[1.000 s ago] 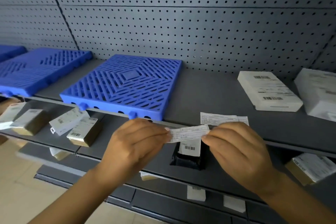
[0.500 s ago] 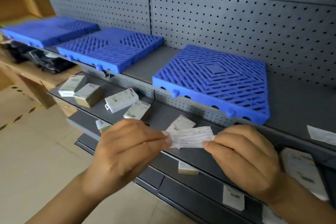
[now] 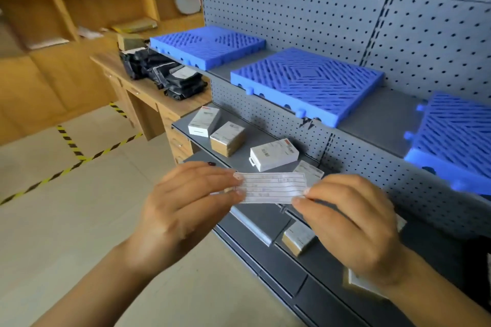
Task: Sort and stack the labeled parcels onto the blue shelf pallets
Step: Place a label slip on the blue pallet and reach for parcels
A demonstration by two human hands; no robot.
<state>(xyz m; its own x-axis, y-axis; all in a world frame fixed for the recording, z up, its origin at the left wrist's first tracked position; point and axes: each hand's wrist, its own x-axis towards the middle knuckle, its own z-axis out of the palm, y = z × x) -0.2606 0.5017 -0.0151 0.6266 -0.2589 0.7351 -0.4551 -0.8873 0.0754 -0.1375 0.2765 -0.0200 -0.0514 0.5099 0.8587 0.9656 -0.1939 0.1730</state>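
- Label slip (image 3: pixel 273 188): my left hand (image 3: pixel 186 210) and right hand (image 3: pixel 353 225) are pinching its ends, below the middle pallet (image 3: pixel 305 82).
- Parcels (image 3: pixel 273 154): lying unsorted on the shelf (image 3: pixel 239 163) under that pallet.
- Pallets (image 3: pixel 210 45): sitting bare; stacking not yet starting.

Open room above pallets (image 3: pixel 305 85), parcels (image 3: pixel 273 155) below

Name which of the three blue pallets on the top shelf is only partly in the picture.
The rightmost pallet: the picture's right edge cuts it off. The middle pallet and the left pallet both show whole.
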